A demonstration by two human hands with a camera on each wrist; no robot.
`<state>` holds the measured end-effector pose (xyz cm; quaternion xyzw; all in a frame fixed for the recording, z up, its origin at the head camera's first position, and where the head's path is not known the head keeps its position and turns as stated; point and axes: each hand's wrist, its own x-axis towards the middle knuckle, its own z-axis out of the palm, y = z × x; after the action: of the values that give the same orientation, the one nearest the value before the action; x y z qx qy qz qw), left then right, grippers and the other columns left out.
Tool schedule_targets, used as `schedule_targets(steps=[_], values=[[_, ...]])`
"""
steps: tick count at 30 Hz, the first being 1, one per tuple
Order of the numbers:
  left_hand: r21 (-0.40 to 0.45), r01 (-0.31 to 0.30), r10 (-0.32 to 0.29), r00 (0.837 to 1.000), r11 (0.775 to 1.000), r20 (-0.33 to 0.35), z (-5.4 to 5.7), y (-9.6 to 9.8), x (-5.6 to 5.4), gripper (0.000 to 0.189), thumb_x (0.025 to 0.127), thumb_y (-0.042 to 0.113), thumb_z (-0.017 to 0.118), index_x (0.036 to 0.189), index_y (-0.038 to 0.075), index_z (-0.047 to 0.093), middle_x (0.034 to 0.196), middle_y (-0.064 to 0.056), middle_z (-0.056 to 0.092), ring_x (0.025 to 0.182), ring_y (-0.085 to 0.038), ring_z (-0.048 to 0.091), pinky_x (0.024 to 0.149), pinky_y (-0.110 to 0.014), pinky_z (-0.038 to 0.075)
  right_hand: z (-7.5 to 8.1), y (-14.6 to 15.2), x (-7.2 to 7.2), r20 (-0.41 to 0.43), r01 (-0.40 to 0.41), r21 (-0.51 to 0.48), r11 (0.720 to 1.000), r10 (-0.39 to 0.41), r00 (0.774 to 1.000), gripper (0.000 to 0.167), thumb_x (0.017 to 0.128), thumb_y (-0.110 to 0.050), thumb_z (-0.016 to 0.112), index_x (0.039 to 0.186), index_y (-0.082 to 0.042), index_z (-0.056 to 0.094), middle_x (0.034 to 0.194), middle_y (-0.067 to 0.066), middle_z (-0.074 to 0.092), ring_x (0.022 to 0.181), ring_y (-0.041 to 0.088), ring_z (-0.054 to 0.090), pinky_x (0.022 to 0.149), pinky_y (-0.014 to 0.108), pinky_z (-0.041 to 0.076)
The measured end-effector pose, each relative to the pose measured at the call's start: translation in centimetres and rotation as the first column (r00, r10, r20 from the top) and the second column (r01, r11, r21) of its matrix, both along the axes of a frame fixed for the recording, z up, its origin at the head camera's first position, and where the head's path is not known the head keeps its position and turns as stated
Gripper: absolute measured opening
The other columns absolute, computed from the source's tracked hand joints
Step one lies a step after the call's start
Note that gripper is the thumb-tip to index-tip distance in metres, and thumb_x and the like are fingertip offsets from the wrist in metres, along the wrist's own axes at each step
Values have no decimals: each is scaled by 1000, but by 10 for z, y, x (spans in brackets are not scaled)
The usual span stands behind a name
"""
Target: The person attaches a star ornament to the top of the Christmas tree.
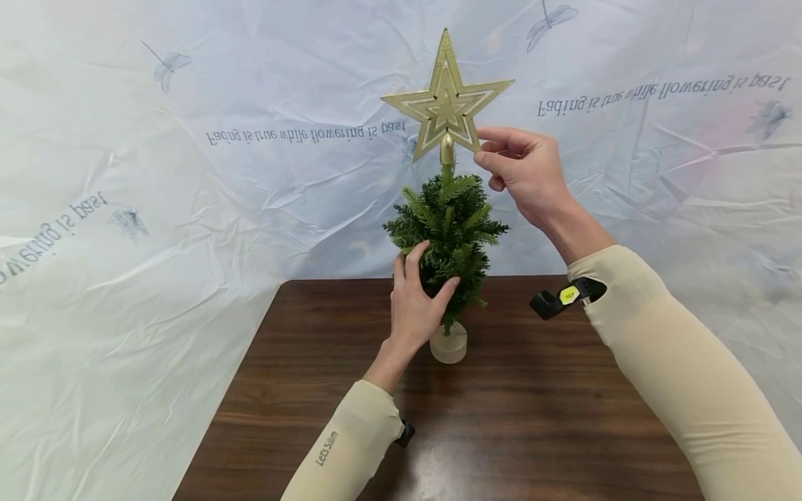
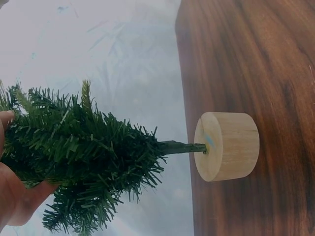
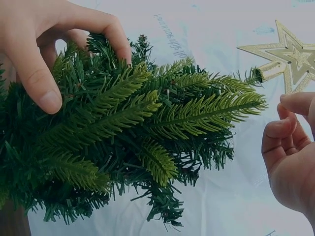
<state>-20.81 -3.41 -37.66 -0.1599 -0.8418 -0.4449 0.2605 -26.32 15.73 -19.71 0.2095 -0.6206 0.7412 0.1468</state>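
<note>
A small artificial Christmas tree [image 1: 464, 216] stands upright on its round wooden base [image 1: 448, 348]. My left hand [image 1: 415, 303] grips the tree around its middle, with the thumb and fingers curled among the branches. At the tree's top is a gold star topper [image 1: 447, 110], its hollow stem over the tip of the top twig. The lower right point of the star is pinched between thumb and fingers of my right hand [image 1: 529, 174]. In the right wrist view, the stem of the star [image 3: 290, 56] meets the twig's end. The left wrist view shows the bare trunk [image 2: 182, 147] entering the base.
The tree's base stands on a dark brown wooden table [image 1: 532, 390], near its far edge. Behind hangs a wrinkled white sheet [image 1: 301, 195] printed with lettering and dragonflies. A black wrist strap [image 1: 551, 299] hangs at the right sleeve.
</note>
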Motion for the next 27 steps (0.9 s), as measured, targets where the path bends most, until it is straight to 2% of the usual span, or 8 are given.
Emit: schedule_targets(steps=[4,9,18,20,27], values=[[-2,-1,1,1000,1000,-3,0,0,-1,74,101,41,73,161,28,33,157,-22,38,63,-29,53,65,-49,49,-1,3,1,-15,-12,7,1000,12,1000,30,93,8,73,118,-7,81,86,4,70,68,13,50,55,22,43],[4,3,-3,1000,1000,-9,0,1,-1,73,101,40,74,161,27,34,157,-22,37,73,-37,61,72,-57,54,-5,12,3,-19,-19,1,1000,19,1000,31,94,8,73,122,-3,79,87,3,73,66,13,50,55,23,43],[-1,9,-9,1000,1000,2,1,1,0,73,101,41,72,161,29,33,158,-22,36,74,-38,61,71,-57,53,-24,38,4,17,58,-2,998,-58,998,25,94,3,75,118,-4,81,86,0,73,60,13,49,55,23,44],[2,12,-12,1000,1000,8,1,1,0,73,101,42,72,161,29,33,159,-23,35,79,-41,63,74,-60,53,-31,43,4,26,74,1,997,-74,997,23,95,2,75,116,-5,82,84,-1,73,59,13,48,55,23,44],[-1,20,-20,999,1000,44,4,-2,1,73,101,43,71,162,31,32,165,-24,29,113,-53,63,84,-69,52,-56,64,5,83,140,78,987,-147,986,19,97,-6,76,114,-11,83,81,-3,69,64,13,47,57,23,45]])
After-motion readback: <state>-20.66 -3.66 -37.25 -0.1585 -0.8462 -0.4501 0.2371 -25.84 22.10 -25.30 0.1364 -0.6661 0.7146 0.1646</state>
